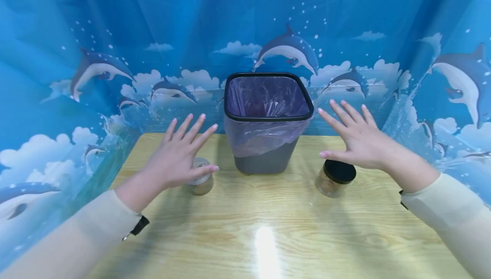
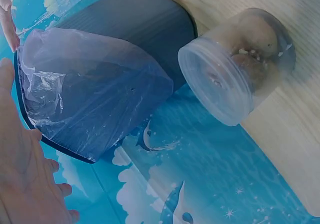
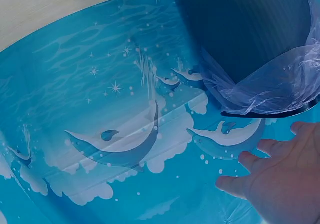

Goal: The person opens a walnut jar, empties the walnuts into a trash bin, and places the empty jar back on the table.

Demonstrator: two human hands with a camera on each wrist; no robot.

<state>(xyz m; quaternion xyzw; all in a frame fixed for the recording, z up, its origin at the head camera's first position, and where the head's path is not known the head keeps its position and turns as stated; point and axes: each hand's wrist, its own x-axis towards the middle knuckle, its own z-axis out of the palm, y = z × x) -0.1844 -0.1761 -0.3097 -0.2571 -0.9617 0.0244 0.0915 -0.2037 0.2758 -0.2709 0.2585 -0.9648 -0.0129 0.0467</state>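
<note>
A grey bin (image 1: 266, 159) with a black rim and a purple plastic liner (image 1: 264, 136) stands at the back middle of the wooden table (image 1: 268, 228). My left hand (image 1: 180, 155) hovers open, fingers spread, above a clear-lidded jar (image 1: 201, 181) left of the bin. That jar (image 2: 240, 64) and the lined bin (image 2: 100, 84) show in the left wrist view. My right hand (image 1: 354, 136) hovers open above a black-lidded jar (image 1: 335, 178) right of the bin. Neither hand holds anything. The right wrist view shows the bin (image 3: 250, 29) and my fingers (image 3: 272, 176).
A blue dolphin-print curtain (image 1: 115, 57) encloses the table on the back, left and right. A bright light glare (image 1: 264, 245) lies on the table's near middle.
</note>
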